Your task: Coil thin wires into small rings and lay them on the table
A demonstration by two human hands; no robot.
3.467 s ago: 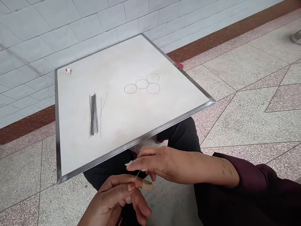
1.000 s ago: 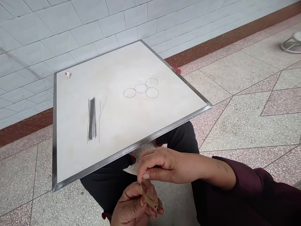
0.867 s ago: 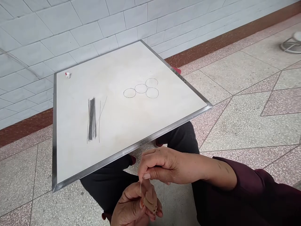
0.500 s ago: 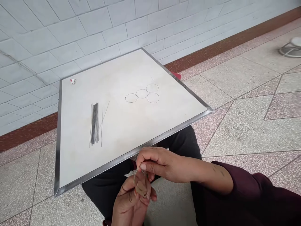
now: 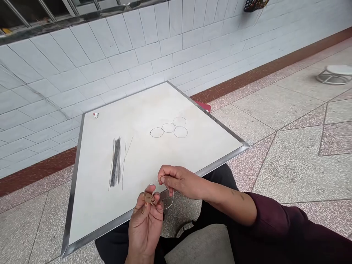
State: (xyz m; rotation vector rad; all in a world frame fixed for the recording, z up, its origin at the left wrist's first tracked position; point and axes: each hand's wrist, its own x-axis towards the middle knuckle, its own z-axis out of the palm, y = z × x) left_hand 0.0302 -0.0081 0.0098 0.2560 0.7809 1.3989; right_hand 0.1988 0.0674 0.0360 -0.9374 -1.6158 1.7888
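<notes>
1. There was the big change: both hands had risen over the near edge of the metal-rimmed white board (image 5: 73,190), and the view had tipped up with them, showing more of the tiled wall.
2. The fine wire loop (image 5: 173,200) had opened into a clear, rounded ring. It hung between the hands, just above the board's near rim, with its lower curve passing in front of that edge.
3. The right hand (image 5: 181,181) was clenched in a tight pinch, thumb against forefinger, gripping the wire near its upper end. Its forearm ran in from the right, out of a maroon sleeve (image 5: 271,216).
4. The left hand (image 5: 145,229) stood upright, its fingertips closed around a small tan wrap (image 5: 150,198) where the loop met it. Whether that wrap was worn on a finger or merely held, I couldn't tell from here.
5. Neither hand had let go, and the two were close together, with the loop as the link between them.
6. Out on the board, nothing touched the bundle of dark wires (image 5: 116,163), the loose strands (image 5: 124,165) beside it, or the four thin touching rings (image 5: 150,132). The hands were well apart from all of them.
</notes>
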